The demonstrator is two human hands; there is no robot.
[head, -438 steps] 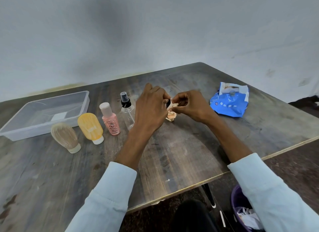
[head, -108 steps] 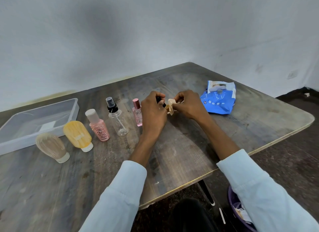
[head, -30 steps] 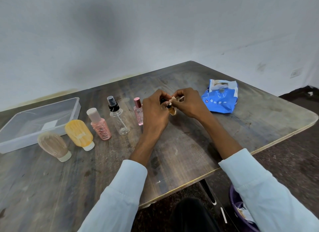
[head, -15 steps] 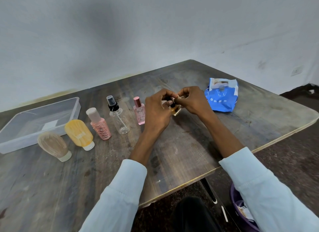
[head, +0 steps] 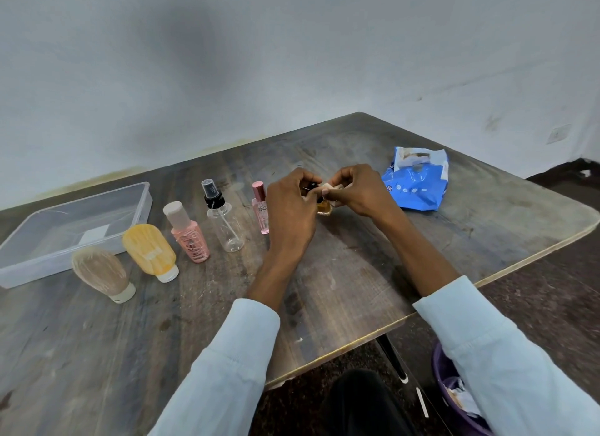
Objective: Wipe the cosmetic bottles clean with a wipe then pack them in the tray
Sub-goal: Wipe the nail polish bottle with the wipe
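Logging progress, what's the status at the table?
Left hand grips small amber bottle; right hand rubs it with beige wipe. Clear plastic tray holds no bottles. Nothing blocking.

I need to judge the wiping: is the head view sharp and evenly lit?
Head view: light is soft, without glare; a dark smudge shades the wall; edges bow from the wide lens; the small bottle is mostly hidden between the left hand and right hand.

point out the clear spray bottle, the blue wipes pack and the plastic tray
clear spray bottle [head: 226, 228], head view, on its clear body
blue wipes pack [head: 415, 185], head view, middle of its blue front
plastic tray [head: 147, 197], head view, on its right-hand wall
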